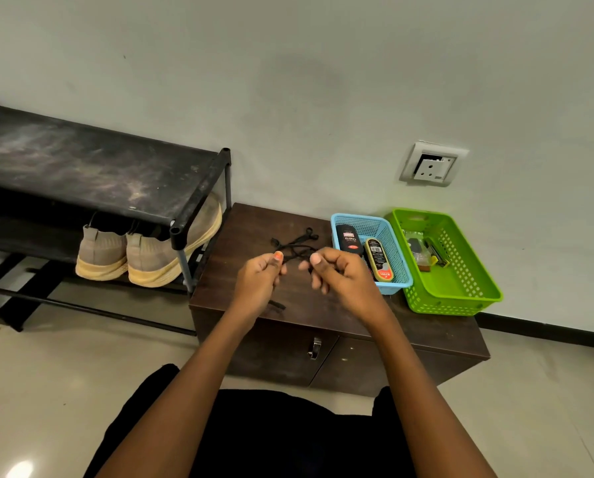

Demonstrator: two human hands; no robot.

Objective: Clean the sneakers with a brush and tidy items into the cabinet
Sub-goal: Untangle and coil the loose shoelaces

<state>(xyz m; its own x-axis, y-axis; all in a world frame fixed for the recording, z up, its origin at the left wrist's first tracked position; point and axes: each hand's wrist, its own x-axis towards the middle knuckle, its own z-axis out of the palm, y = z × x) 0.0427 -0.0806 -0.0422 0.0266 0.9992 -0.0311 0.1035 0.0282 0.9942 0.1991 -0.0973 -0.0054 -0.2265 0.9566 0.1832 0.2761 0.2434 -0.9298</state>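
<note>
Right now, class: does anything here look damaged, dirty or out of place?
The wall socket looks damaged: a dark gap shows in its plate. The shoe rack is dusty on top. A black lace lies tangled on the cabinet.

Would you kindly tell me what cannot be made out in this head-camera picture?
- Sneakers: head view, toes hidden under the rack; only the heels show.
- Lace: head view, the parts being gripped are covered by the left hand and right hand.
- Small items in the green basket: head view, too small to identify.
- Cabinet inside: head view, hidden by its closed doors.
</note>
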